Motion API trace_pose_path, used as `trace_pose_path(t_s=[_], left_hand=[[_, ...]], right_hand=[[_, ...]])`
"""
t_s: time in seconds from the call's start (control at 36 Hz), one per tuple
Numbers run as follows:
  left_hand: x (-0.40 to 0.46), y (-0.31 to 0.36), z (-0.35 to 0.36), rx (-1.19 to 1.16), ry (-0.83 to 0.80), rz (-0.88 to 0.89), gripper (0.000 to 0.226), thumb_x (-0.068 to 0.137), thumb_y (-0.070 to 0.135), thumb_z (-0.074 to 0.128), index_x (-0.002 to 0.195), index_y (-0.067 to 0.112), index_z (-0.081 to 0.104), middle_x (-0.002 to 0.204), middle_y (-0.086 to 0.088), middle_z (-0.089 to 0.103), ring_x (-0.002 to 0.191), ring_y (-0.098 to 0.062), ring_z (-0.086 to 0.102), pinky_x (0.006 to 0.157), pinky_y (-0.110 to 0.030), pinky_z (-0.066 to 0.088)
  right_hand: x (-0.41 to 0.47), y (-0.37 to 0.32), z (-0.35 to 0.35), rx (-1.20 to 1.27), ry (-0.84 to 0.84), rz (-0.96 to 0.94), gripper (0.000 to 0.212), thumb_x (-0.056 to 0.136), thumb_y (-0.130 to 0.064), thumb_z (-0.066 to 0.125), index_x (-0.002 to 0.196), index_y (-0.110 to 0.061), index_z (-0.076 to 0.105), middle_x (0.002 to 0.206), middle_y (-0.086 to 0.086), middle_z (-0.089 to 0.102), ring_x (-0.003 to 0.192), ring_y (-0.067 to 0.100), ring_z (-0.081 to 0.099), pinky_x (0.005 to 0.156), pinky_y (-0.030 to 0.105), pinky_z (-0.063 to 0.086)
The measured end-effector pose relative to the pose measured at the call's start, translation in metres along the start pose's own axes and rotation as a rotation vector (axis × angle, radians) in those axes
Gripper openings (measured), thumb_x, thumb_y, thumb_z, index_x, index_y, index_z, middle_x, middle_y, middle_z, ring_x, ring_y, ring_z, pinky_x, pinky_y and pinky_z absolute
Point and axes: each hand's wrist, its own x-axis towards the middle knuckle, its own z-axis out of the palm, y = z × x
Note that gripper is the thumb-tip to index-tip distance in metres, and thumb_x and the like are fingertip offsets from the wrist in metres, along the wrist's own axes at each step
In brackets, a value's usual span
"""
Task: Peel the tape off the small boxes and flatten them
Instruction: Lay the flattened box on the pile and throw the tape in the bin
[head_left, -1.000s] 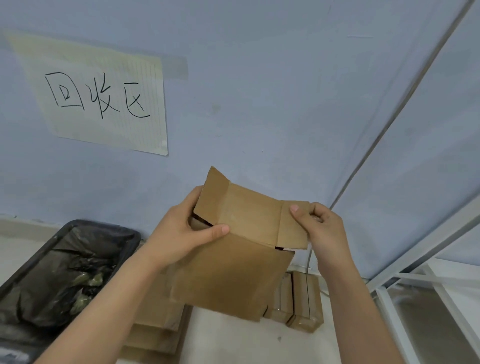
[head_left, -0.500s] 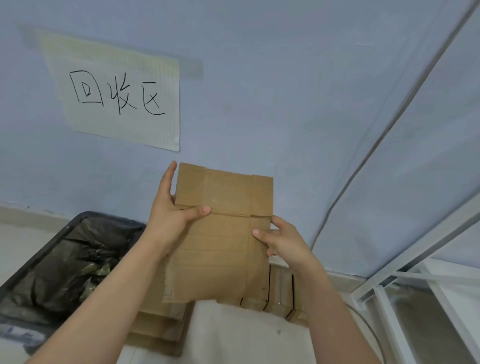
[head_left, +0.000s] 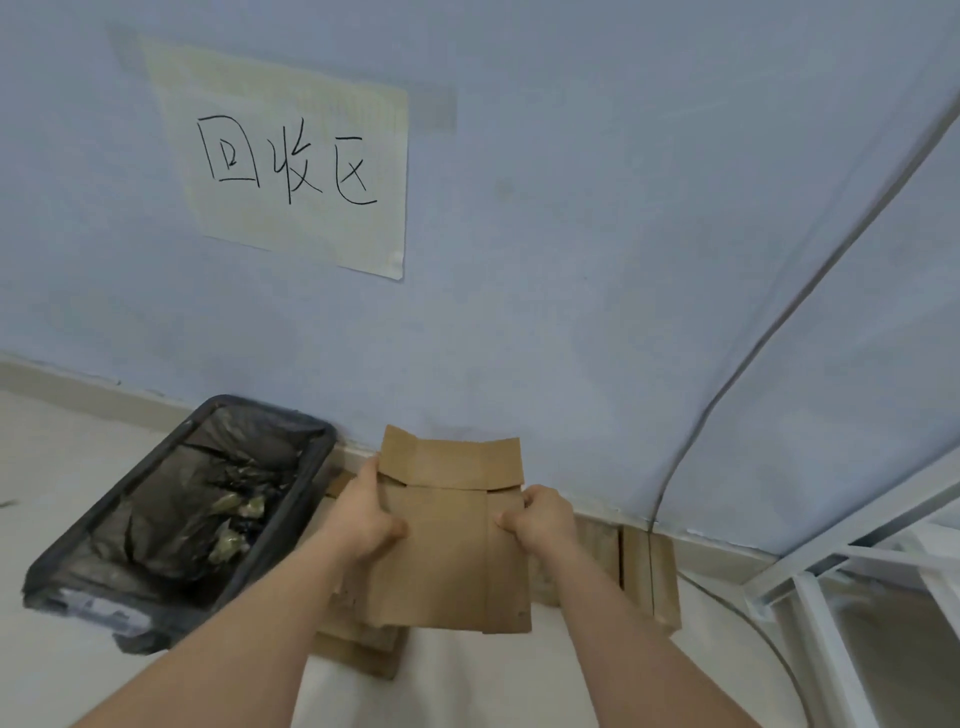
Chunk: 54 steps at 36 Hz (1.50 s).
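Note:
A flattened brown cardboard box (head_left: 447, 551) is held low in front of me, its top flaps folded up toward the wall. My left hand (head_left: 366, 519) grips its left edge, thumb on the front face. My right hand (head_left: 543, 522) grips the right edge the same way. Beneath and behind the box lies a stack of flattened cardboard (head_left: 358, 647) on the floor. More brown boxes (head_left: 647, 577) stand against the skirting to the right.
A black bin (head_left: 119, 566) lined with a dark bag stands on the floor at the left. A handwritten paper sign (head_left: 291, 166) is taped to the blue wall. A cable (head_left: 727, 395) runs down the wall; a white metal frame (head_left: 841, 566) stands at the right.
The box went from partly open to pressed flat. Both hands lowered it toward the floor stack, and my right hand shifted from the top flap to the right edge.

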Motion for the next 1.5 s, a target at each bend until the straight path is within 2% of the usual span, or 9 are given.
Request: trace_pose_path(t_s=[0.17,0.31,0.39,0.56,0.75,0.97,1.06,1.19,1.5], left_hand=[[0.031,-0.032,-0.006,0.133,0.002,-0.077,0.101,0.068,0.016,0.079,0.147,0.020,0.016,0.133,-0.013,0.045,0.112,-0.031,0.053,0.091,-0.043,0.049],[0.058,-0.059,0.001,0.224,-0.041,-0.141,0.110,0.079,0.019,0.074,0.151,0.021,-0.009,0.150,-0.013,0.024,0.125,-0.031,0.045,0.096,-0.034,0.042],[0.076,-0.072,0.008,0.282,-0.079,-0.175,0.116,0.081,0.024,0.073,0.147,0.022,-0.022,0.157,-0.012,0.005,0.138,-0.030,0.029,0.105,-0.037,0.035],[0.108,-0.114,0.025,0.359,-0.043,-0.228,0.124,0.077,0.029,0.076,0.143,0.032,-0.029,0.151,-0.011,0.008,0.136,-0.032,0.028,0.106,-0.046,0.036],[0.143,-0.160,0.037,0.428,-0.024,-0.245,0.113,0.077,0.036,0.074,0.148,0.027,-0.012,0.150,-0.011,0.001,0.139,-0.033,0.010,0.110,-0.047,0.029],[0.173,-0.191,0.049,0.633,-0.104,-0.237,0.100,0.081,0.038,0.066,0.149,0.027,-0.007,0.153,-0.010,-0.026,0.143,-0.031,-0.014,0.114,-0.050,0.017],[0.168,-0.199,0.056,0.794,-0.119,-0.155,0.078,0.089,0.039,0.052,0.150,0.028,0.004,0.152,-0.009,-0.032,0.142,-0.030,-0.020,0.114,-0.050,0.010],[0.156,-0.199,0.066,1.030,-0.193,-0.001,0.057,0.096,0.039,0.036,0.149,0.032,0.015,0.158,-0.007,0.004,0.144,-0.030,0.005,0.114,-0.046,0.011],[0.153,-0.203,0.065,1.175,-0.480,-0.055,0.106,0.078,0.065,0.054,0.150,0.028,-0.014,0.157,-0.011,-0.020,0.144,-0.036,-0.011,0.116,-0.048,0.014]], right_hand=[[0.029,0.000,0.039,-0.189,-0.078,-0.047,0.006,0.085,-0.012,0.056,0.090,-0.010,0.056,0.090,0.005,0.061,0.081,0.019,0.058,0.065,0.026,0.047],[0.059,0.009,0.081,-0.155,-0.169,-0.063,0.021,0.082,-0.012,0.055,0.100,-0.007,0.064,0.095,0.007,0.066,0.081,0.021,0.060,0.060,0.024,0.045],[0.078,0.021,0.114,-0.089,-0.194,-0.002,0.065,0.083,-0.022,0.057,0.142,-0.007,0.034,0.122,0.008,0.060,0.104,0.025,0.060,0.080,0.032,0.051],[0.091,0.024,0.150,-0.088,-0.216,0.006,0.079,0.095,-0.013,0.048,0.150,-0.006,-0.008,0.130,0.016,0.052,0.109,0.028,0.057,0.074,0.028,0.044],[0.124,0.029,0.195,-0.078,-0.206,-0.049,0.082,0.089,-0.015,0.050,0.151,-0.009,-0.004,0.135,0.018,0.049,0.115,0.033,0.053,0.092,0.040,0.048],[0.154,0.051,0.238,-0.196,-0.347,-0.005,0.073,0.088,-0.014,0.054,0.146,0.005,0.013,0.132,0.020,0.048,0.114,0.032,0.053,0.080,0.028,0.046],[0.150,0.056,0.241,-0.329,-0.375,-0.018,0.070,0.091,-0.010,0.051,0.147,0.004,0.011,0.146,0.021,0.029,0.127,0.031,0.041,0.103,0.030,0.039],[0.132,0.058,0.237,-0.598,-0.176,-0.267,0.078,0.091,0.002,0.046,0.151,-0.005,-0.002,0.157,0.015,-0.015,0.145,0.034,-0.005,0.119,0.039,0.010],[0.135,0.052,0.255,-0.666,-0.505,-0.280,0.087,0.089,-0.012,0.061,0.152,-0.029,0.003,0.153,0.016,-0.030,0.141,0.036,-0.025,0.118,0.047,-0.002]])
